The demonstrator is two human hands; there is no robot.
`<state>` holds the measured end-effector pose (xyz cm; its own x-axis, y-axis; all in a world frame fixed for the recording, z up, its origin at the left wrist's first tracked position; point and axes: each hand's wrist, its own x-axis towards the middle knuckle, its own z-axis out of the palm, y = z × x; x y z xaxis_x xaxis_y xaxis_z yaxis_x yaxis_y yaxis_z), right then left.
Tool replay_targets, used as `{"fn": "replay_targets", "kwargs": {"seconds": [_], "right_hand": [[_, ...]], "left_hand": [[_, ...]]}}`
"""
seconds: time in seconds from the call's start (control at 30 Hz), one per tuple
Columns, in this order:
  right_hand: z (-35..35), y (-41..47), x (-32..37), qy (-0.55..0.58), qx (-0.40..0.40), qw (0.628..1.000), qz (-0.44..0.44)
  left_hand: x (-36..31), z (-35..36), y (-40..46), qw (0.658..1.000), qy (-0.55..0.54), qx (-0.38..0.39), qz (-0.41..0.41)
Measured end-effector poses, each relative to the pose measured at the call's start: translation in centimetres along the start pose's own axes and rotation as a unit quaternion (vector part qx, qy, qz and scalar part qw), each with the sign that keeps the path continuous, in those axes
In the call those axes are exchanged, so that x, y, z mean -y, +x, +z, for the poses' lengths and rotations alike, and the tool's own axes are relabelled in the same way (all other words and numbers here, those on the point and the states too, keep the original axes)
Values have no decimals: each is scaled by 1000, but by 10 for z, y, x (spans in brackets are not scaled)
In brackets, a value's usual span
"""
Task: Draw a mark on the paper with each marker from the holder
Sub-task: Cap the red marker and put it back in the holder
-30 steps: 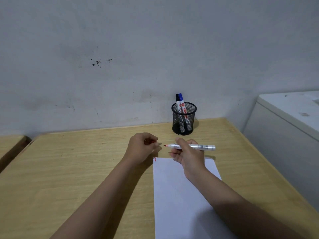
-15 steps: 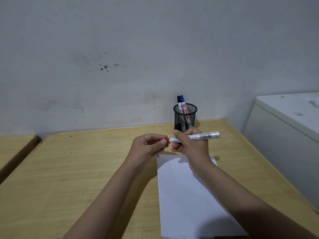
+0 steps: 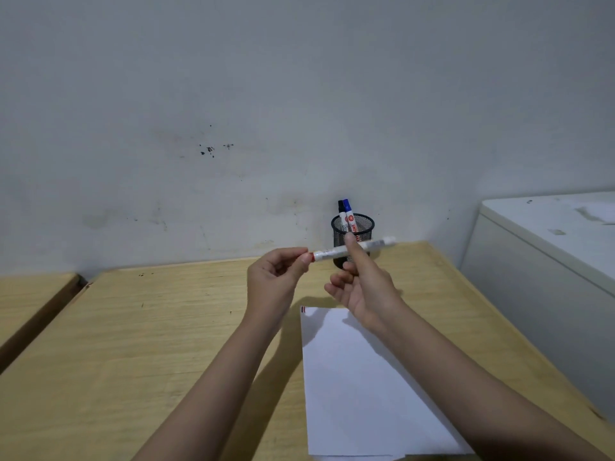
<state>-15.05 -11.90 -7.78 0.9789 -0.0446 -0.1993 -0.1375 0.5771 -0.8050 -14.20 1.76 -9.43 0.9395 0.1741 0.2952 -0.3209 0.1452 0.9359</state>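
Note:
A white marker with a red cap is held level in the air, above the table and in front of the holder. My left hand pinches its red capped end. My right hand grips the barrel between thumb and forefinger. The white paper lies on the table below my right arm, with a short red mark at its top left corner. The black mesh holder stands at the wall with a black marker and a blue marker upright in it.
The wooden table runs left and forward of the paper. A white cabinet stands close to its right edge. A second wooden surface lies beyond a gap on the left. A grey wall is right behind the holder.
The marker tip was bare with the cap apart in my left hand; the cap now sits on the tip. Both hands have risen with the marker, away from the paper.

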Motion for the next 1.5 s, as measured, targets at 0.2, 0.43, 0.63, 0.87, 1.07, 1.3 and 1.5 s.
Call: {"fn": "replay_targets", "kwargs": {"seconds": [0.2,0.43,0.63,0.87,1.07,1.3,1.5], "right_hand": [[-15,4,15,-367,-10,867,-337],[-16,29,55,-532,93,689,-483],[-15,64,110,-394,3,769,-503],[-18,125,124,-391,-50,774,-495],[-26,163,99,-539,1,732,-416],[-36,188,84,-627,11,713,-315],[-28,199,86,-686,10,653,-320]], "left_hand": [[-14,3,18,993,108,-26,43],[-36,33,40,988,133,40,69],[-15,54,85,962,263,31,65],[29,76,111,914,399,53,52],[50,85,120,885,458,62,58],[61,80,122,902,425,47,49],[63,81,123,904,421,43,55]]}}
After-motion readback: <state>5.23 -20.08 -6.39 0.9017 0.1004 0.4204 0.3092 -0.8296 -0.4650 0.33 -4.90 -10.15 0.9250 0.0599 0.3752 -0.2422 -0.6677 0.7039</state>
